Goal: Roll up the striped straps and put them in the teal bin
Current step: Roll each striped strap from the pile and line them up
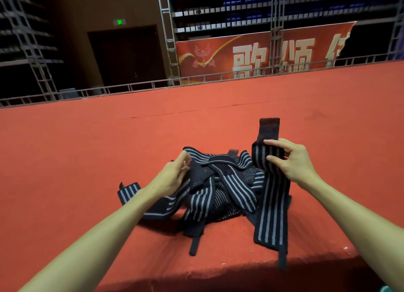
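Red cloth covered the wide surface (87,160), and both bare forearms reached forward over it from the bottom corners of the view.

The right hand (293,160) was raised, with its wrist bent slightly inward and its palm turned to the left. Its fingers (273,142) and thumb pinched one striped strap (271,193) by the side edge, holding it upright. Above those fingers the strap ended in a plain dark tab that stood straight up. Below them its long black and grey striped length hung down to the cloth, and a thin dark tail ran on towards the near edge of the surface.

The left hand (172,173) was lower, with its palm facing right. Its fingers (183,158) were loosely curled at the upper left edge of the pile of striped straps (218,182). Whether they actually gripped a strap there or only touched it could not be told.

The pile lay tangled on the cloth between the two sets of fingers, just to the right of the left ones and below and left of the right ones. One striped end (129,193) stuck out beneath the left wrist. Far beyond the fingers, past the back edge of the surface, hung a red banner (251,55) with large pale characters, fixed to metal scaffolding.
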{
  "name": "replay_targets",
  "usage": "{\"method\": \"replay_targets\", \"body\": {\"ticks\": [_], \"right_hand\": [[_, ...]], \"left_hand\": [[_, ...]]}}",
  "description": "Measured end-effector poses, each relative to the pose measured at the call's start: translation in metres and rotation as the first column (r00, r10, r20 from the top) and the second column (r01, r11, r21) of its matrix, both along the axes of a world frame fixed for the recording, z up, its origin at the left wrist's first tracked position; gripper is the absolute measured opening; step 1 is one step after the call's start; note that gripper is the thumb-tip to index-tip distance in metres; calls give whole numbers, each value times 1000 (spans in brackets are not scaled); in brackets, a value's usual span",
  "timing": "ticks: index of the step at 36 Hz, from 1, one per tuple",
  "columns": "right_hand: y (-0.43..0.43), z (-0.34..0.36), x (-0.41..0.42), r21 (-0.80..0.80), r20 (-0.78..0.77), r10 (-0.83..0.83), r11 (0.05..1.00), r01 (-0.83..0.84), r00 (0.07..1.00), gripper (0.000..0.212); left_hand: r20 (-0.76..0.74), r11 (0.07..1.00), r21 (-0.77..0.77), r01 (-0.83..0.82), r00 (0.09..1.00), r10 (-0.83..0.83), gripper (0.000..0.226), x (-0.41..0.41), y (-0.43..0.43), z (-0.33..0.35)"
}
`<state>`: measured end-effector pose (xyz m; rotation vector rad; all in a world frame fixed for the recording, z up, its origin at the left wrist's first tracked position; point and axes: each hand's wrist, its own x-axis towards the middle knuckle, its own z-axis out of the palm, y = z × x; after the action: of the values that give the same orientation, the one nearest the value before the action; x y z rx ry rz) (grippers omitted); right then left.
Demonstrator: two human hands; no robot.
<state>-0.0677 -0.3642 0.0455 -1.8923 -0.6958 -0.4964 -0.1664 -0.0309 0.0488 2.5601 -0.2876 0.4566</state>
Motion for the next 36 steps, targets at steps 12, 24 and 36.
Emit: {"method": "replay_targets", "body": {"ticks": [12,24,36], "right_hand": [[6,30,-10,42,38,67,997,-68,997,46],[8,113,-17,44,175,93,994,-102,980,48],[10,211,-38,101,288,85,988,-118,954,50]], "left_hand": [[-40,989,86,120,992,-116,35,-10,6,36],[208,985,168,-30,978,-6,22,0,4,136],[432,980,-185,68,902,19,30,-11,-13,235]]}}
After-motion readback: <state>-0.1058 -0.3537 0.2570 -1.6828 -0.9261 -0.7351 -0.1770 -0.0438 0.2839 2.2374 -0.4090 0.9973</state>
